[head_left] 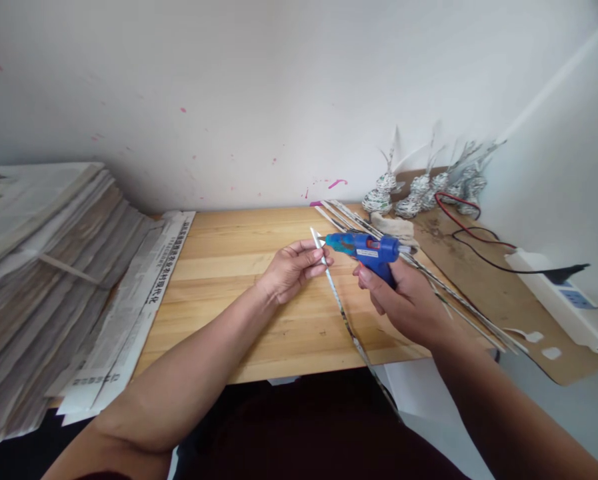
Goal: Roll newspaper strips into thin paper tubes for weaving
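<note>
My left hand (297,269) pinches a long thin rolled-paper stick (337,300) close to its pale upper end. From there the stick slopes down past the table's front edge. In my right hand (403,300) is a blue hot glue gun (363,248), gripped by its handle and pointing left. Its nozzle is at the stick's upper end, just above my left fingertips; whether it touches I cannot tell. A glue stick pokes out of the gun's back. Behind and under the gun lies a bundle of paper sticks (449,290), partly hidden by my right hand.
A tall tied stack of newspapers (63,300) stands at the left, with loose sheets (153,280) beside it. Several woven paper figures (379,193) stand at the back right. A white power strip (563,300) with red and black cords lies on a brown board (459,253). A wall rises behind the wooden table (223,267).
</note>
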{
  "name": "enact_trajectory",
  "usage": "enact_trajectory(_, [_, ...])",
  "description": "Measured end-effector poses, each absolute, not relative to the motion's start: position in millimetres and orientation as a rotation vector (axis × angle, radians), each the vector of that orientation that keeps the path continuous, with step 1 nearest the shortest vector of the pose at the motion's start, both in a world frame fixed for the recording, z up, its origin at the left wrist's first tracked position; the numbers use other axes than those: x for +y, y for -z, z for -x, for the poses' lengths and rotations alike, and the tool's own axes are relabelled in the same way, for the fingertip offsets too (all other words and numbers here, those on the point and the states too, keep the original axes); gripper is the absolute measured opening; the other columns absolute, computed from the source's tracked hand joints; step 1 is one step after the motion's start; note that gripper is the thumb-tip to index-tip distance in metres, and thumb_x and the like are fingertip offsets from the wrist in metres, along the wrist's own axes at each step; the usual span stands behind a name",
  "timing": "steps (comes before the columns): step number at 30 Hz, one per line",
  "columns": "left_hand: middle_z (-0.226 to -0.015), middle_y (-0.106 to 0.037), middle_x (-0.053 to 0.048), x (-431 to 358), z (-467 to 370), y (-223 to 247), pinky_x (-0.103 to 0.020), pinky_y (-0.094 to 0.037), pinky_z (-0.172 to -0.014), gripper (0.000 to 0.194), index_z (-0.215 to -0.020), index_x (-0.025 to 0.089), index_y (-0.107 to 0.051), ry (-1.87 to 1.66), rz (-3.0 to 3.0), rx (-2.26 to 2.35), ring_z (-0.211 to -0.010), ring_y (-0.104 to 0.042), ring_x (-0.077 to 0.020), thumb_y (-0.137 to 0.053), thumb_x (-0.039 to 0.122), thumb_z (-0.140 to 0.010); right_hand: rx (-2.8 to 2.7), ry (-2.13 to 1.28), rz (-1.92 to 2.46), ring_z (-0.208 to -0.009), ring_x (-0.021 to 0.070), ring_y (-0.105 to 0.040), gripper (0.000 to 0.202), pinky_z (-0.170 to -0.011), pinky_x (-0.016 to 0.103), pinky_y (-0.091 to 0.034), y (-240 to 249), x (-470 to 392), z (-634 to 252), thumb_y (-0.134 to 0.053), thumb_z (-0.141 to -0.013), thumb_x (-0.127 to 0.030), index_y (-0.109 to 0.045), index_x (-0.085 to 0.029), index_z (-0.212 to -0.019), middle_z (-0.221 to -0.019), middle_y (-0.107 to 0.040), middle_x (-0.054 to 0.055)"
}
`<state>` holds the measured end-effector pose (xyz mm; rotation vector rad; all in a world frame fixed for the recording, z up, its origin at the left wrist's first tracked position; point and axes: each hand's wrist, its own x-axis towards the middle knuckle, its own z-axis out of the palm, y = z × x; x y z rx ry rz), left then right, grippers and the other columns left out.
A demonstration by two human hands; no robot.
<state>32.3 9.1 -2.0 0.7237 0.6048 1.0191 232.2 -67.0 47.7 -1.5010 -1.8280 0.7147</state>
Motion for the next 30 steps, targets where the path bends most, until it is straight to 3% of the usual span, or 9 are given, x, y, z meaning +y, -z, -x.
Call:
enact_trajectory(4, [-0.081,-0.070,-0.006,9,-33,1,-0.016,-0.055,-0.067,0.014,-0.087,0.008,-0.070,-1.019,-0.714,0.621,-0.074,-0.068,-0.0105,-0.076,0.010,-0.074,-1.981,-0.429,1.499,-0.068,0.0187,-0.055,0.026,-0.064,0.032,-0.042,-47,-67,-230,-0.051,-0.093,-0.044,-0.056,-0.021,-0.083,-0.076,-0.062,0.005])
enact_trajectory(7, [-0.078,-0.070,-0.006,10,-33,0,-0.016,-0.055,-0.065,0.016,-0.087,0.008,-0.069,-1.014,-0.688,0.645,-0.072,-0.069,-0.0110,-0.077,0.009,-0.073,-2.060,-0.306,1.484,-0.073,0.0201,-0.057,0.022,-0.068,0.033,-0.042,-43,-68,-229,-0.052,-0.093,-0.041,-0.058,-0.021,-0.089,-0.083,-0.065,0.006])
enact_trajectory(14, [-0.077,-0.072,-0.006,10,-33,0,-0.014,-0.054,-0.060,0.017,-0.087,0.009,-0.069,-1.030,-0.655,0.677,-0.068,-0.068,-0.0099,-0.077,0.006,-0.072,-2.132,-0.228,1.450,-0.080,0.0225,-0.059,0.022,-0.069,0.033,-0.042,-36,-70,-231,-0.052,-0.093,-0.038,-0.058,-0.020,-0.105,-0.088,-0.065,0.007])
enact_trajectory(30, [-0.079,-0.070,-0.006,10,-32,0,-0.016,-0.056,-0.064,0.016,-0.089,0.008,-0.069,-1.022,-0.663,0.666,-0.072,-0.069,-0.0112,-0.075,0.006,-0.073,-2.131,-0.134,1.439,-0.090,0.0258,-0.063,0.021,-0.076,0.036,-0.046,-46,-69,-236,-0.055,-0.090,-0.031,-0.057,-0.020,-0.109,-0.098,-0.066,0.009])
